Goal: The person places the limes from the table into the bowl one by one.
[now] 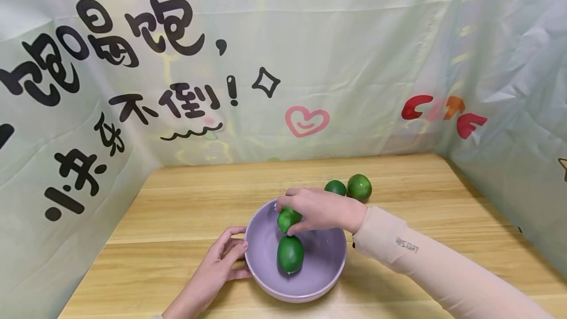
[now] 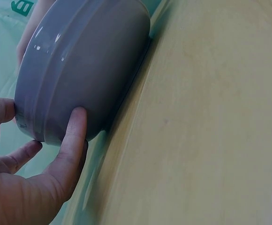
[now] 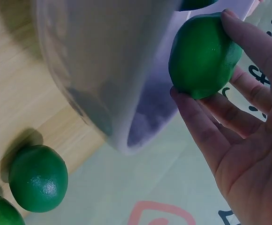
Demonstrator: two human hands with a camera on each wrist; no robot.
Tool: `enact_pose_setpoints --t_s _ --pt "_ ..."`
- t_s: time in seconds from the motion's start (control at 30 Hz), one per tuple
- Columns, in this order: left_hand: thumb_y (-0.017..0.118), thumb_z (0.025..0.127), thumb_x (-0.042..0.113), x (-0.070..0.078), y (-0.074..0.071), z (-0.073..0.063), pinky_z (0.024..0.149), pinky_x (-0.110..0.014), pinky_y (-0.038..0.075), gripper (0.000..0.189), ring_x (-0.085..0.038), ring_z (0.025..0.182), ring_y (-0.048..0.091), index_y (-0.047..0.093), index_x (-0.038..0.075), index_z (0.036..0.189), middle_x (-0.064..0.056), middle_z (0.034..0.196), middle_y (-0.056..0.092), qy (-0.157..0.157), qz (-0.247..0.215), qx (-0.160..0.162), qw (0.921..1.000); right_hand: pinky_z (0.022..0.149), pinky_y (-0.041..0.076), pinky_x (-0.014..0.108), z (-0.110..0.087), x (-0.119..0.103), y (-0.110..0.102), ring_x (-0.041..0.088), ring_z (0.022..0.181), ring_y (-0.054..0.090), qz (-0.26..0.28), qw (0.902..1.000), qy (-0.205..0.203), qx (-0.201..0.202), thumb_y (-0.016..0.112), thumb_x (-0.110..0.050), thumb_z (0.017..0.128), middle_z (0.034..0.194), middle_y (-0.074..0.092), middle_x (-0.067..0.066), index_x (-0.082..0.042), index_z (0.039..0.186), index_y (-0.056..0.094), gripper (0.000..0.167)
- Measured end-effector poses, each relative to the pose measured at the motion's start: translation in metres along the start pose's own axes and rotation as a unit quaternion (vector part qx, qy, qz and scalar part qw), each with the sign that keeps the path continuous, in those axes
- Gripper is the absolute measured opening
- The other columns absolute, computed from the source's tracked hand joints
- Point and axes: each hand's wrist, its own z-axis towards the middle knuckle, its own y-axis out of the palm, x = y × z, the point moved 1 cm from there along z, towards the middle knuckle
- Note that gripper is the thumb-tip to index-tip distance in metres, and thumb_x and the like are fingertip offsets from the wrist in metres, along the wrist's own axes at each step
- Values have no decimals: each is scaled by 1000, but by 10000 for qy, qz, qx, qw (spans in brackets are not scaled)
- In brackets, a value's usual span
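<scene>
A purple bowl [image 1: 316,279] stands on the wooden table with a green lime [image 1: 290,255] lying inside. My left hand [image 1: 223,260] touches the bowl's left side, its spread fingers [image 2: 72,129] against the outer wall. Above the bowl's far part, my right hand [image 1: 321,209] holds a second lime [image 3: 204,56] between thumb and fingertips. In the head view the back of the hand partly hides that lime.
Two more limes, a darker one [image 1: 335,188] and a lighter one [image 1: 359,187], sit side by side on the table [image 1: 190,201] behind the right forearm. A printed cloth [image 1: 354,63] hangs behind and along both sides of the table.
</scene>
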Motion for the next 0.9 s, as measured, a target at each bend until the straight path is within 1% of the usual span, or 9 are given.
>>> enact_pose_setpoints --t_s 0.2,0.37,0.53,0.9 --pt "60 111 28 0 0 0 93 -46 69 49 -30 117 69 46 10 155 -27 140 58 -9 -14 -3 10000 87 62 27 4 1 3 13 101 69 -12 10000 56 -64 87 -36 92 117 69 0 -17 128 70 44" --pt "61 111 28 0 -1 0 93 -47 69 49 -29 117 69 46 11 155 -26 141 59 -25 -25 -5 10000 86 61 25 7 1 6 11 98 67 29 9999 84 -130 87 -35 93 115 68 0 -18 125 70 41" --pt "61 111 28 0 -1 0 93 -47 69 49 -29 116 69 46 11 155 -25 140 60 -16 -24 -11 10000 85 60 25 8 2 7 11 97 66 22 9998 111 -192 86 -36 93 114 68 0 -18 124 69 39" --pt "61 111 28 -1 -1 1 93 -46 70 49 -29 116 70 46 11 154 -26 140 60 -11 -21 -1 10000 88 61 27 11 5 10 12 101 67 108 9980 260 -558 82 -35 97 119 70 3 -16 128 68 39"
